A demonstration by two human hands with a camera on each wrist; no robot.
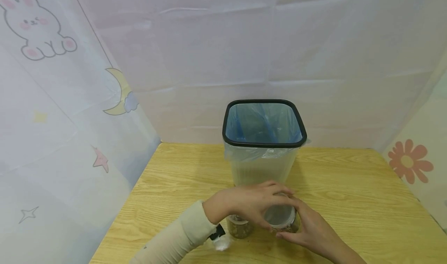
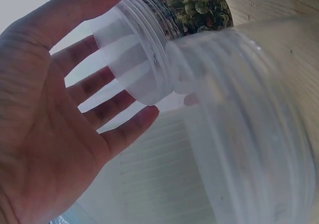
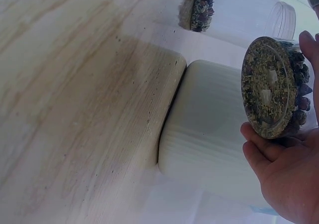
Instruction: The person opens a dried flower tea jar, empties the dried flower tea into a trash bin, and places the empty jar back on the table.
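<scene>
My right hand (image 1: 316, 233) grips a clear jar (image 3: 269, 87) of dried flowers and herbs from the side, tilted, as the right wrist view shows. Over its translucent round top (image 1: 279, 216) reaches my left hand (image 1: 249, 202), thumb on one side and fingers on the other. In the left wrist view, the left hand's fingers (image 2: 124, 134) curve round behind that clear top. A second clear jar (image 1: 239, 228) with a layer of similar dried contents stands on the table, left of the held one and partly hidden by my left arm.
Behind my hands stands a pale, ribbed waste bin (image 1: 260, 169) with a black rim and blue-tinted liner (image 1: 263, 122). A small black piece (image 1: 217, 232) and something whitish and clear (image 1: 221, 243) show beside my left sleeve. Printed cloth walls (image 1: 209, 62) border the wooden table (image 1: 181, 178).
</scene>
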